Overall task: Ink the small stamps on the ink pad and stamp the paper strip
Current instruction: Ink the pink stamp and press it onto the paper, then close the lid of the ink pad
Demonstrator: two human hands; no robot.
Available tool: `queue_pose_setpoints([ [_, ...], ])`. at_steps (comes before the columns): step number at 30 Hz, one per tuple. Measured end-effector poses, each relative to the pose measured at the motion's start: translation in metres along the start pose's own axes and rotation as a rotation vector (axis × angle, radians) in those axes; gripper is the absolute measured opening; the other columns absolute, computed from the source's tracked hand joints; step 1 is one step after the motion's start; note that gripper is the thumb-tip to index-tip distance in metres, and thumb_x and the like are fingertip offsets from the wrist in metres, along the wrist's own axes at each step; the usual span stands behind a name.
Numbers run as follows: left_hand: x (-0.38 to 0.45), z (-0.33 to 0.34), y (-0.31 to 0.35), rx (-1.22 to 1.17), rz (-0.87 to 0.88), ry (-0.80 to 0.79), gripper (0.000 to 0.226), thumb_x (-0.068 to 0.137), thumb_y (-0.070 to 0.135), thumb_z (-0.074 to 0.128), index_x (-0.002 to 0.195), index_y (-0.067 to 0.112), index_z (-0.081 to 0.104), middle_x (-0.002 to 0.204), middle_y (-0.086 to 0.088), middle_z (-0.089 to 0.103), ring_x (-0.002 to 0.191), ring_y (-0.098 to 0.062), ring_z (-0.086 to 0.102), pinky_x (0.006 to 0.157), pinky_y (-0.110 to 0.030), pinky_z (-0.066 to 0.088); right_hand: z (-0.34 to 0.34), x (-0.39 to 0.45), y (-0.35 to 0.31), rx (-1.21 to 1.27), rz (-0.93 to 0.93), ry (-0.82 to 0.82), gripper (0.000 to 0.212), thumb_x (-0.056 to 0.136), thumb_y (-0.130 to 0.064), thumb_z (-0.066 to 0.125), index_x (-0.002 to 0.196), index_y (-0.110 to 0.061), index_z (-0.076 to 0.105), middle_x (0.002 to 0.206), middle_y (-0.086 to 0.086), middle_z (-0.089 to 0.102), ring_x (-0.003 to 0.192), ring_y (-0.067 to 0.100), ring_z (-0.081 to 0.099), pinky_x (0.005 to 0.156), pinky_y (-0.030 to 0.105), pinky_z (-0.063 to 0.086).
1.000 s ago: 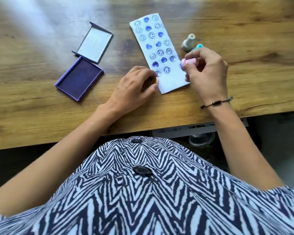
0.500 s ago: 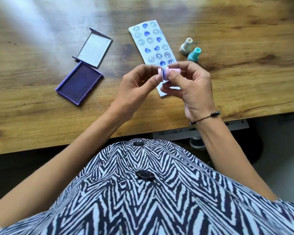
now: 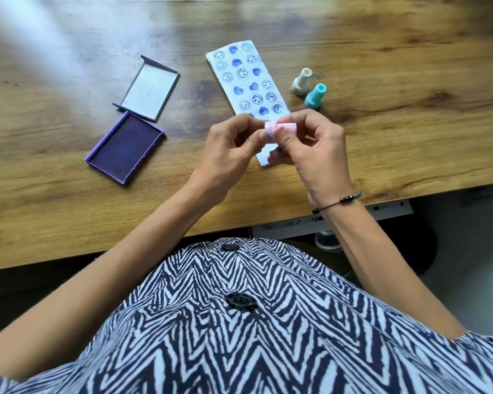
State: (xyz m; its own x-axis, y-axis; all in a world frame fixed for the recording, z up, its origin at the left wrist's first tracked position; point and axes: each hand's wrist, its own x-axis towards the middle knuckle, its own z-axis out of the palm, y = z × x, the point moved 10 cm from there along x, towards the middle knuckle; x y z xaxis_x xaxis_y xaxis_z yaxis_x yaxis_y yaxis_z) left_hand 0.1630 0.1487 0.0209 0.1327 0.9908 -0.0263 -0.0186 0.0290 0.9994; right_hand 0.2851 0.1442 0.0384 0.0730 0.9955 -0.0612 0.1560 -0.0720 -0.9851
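Note:
A small pink stamp (image 3: 285, 127) lies sideways between my two hands, held above the near end of the paper strip (image 3: 246, 81). My right hand (image 3: 316, 146) grips its body. My left hand (image 3: 231, 146) pinches its left end, where a pink cap with a bluish rim sits. The strip is white, covered with several blue smiley and heart prints, and its near end is hidden by my hands. The open purple ink pad (image 3: 125, 147) lies to the left on the table. A cream stamp (image 3: 301, 81) and a teal stamp (image 3: 314, 96) stand upright to the right of the strip.
The ink pad's grey lid (image 3: 151, 89) lies open just behind the pad. Everything rests on a wooden table (image 3: 410, 66) whose front edge runs close to my body. Under the table at the right a white bracket (image 3: 387, 211) shows.
My right hand carried the pink stamp from the strip's right edge toward the middle. My left hand left the strip's corner and came up to pinch the stamp's end.

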Motion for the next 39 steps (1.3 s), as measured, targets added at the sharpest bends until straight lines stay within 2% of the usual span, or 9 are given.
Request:
queue_pose_setpoints([
  [6,0.028,0.028,-0.004,0.152,-0.068,-0.036,0.021,0.086,0.015,0.058,0.105,0.011,0.065,0.097,-0.005,0.069,0.089,-0.008,0.061,0.091,-0.033,0.048,-0.049,0.026,-0.016,-0.549,-0.183,0.187,0.006,0.079,-0.017,0.065,0.080,-0.011,0.065,0.079,0.016,0.068,0.071,0.030,0.063,0.070,0.038,0.051],
  [11,0.034,0.028,-0.012,0.141,-0.098,0.011,0.021,0.085,0.013,0.058,0.103,0.012,0.066,0.090,0.003,0.067,0.077,0.001,0.059,0.089,-0.029,0.050,-0.058,0.048,-0.008,-1.041,-0.196,0.196,0.018,0.083,-0.008,0.047,0.100,-0.002,0.052,0.104,0.021,0.062,0.092,0.037,0.058,0.071,0.036,0.043],
  [17,0.024,-0.009,-0.016,0.154,-0.141,0.088,0.021,0.084,0.011,0.057,0.103,0.016,0.066,0.090,0.001,0.068,0.083,-0.005,0.061,0.086,-0.026,0.050,-0.047,0.047,-0.015,-1.240,-0.173,0.161,0.036,0.084,-0.020,0.059,0.109,-0.003,0.041,0.105,0.025,0.062,0.098,0.041,0.058,0.074,0.042,0.047],
  [20,0.021,-0.050,-0.001,0.308,-0.086,0.198,0.024,0.083,0.015,0.059,0.106,0.015,0.064,0.097,0.000,0.068,0.088,-0.007,0.062,0.081,-0.019,0.049,-0.025,0.042,-0.046,-1.228,-0.306,0.173,0.037,0.081,-0.032,0.064,0.100,-0.004,0.048,0.099,0.026,0.063,0.092,0.042,0.059,0.066,0.036,0.037],
  [23,0.024,-0.107,0.023,0.744,-0.009,0.397,0.035,0.080,0.023,0.061,0.111,0.007,0.058,0.108,-0.014,0.062,0.099,-0.024,0.056,0.088,-0.029,0.042,0.029,0.048,-0.057,-1.138,-0.373,0.000,0.033,0.083,-0.034,0.060,0.090,-0.002,0.057,0.095,0.025,0.065,0.089,0.041,0.060,0.066,0.037,0.040],
  [27,0.049,-0.147,0.007,1.275,-0.233,0.292,0.063,0.077,0.035,0.063,0.120,-0.004,0.038,0.125,-0.027,0.044,0.119,-0.040,0.036,0.100,-0.040,0.029,0.111,0.076,-0.041,-1.053,-0.314,-0.250,0.026,0.084,-0.024,0.055,0.091,-0.001,0.063,0.100,0.025,0.067,0.098,0.040,0.059,0.077,0.038,0.047],
  [30,0.057,-0.156,-0.005,1.248,-0.342,0.241,0.075,0.071,0.036,0.070,0.122,-0.005,0.032,0.130,-0.026,0.040,0.122,-0.039,0.032,0.100,-0.044,0.034,0.157,0.102,-0.027,-1.047,-0.252,-0.344,0.025,0.082,-0.011,0.050,0.099,0.001,0.063,0.111,0.025,0.064,0.107,0.038,0.057,0.085,0.036,0.048],
  [35,0.064,-0.152,-0.002,1.202,-0.277,0.247,0.061,0.069,0.025,0.067,0.113,-0.006,0.038,0.120,-0.027,0.043,0.114,-0.040,0.036,0.091,-0.039,0.037,0.188,0.126,-0.014,-1.046,-0.207,-0.392,0.031,0.079,-0.002,0.045,0.103,0.004,0.062,0.116,0.029,0.060,0.108,0.039,0.055,0.088,0.036,0.047],
  [39,0.059,-0.156,0.002,1.120,-0.183,0.288,0.068,0.066,0.029,0.068,0.117,-0.003,0.037,0.120,-0.026,0.044,0.114,-0.040,0.038,0.093,-0.038,0.036,0.185,0.129,-0.006,-0.737,0.034,-0.420,0.035,0.095,-0.021,0.036,0.087,0.003,0.059,0.100,0.032,0.058,0.083,0.037,0.060,0.062,0.033,0.050],
])
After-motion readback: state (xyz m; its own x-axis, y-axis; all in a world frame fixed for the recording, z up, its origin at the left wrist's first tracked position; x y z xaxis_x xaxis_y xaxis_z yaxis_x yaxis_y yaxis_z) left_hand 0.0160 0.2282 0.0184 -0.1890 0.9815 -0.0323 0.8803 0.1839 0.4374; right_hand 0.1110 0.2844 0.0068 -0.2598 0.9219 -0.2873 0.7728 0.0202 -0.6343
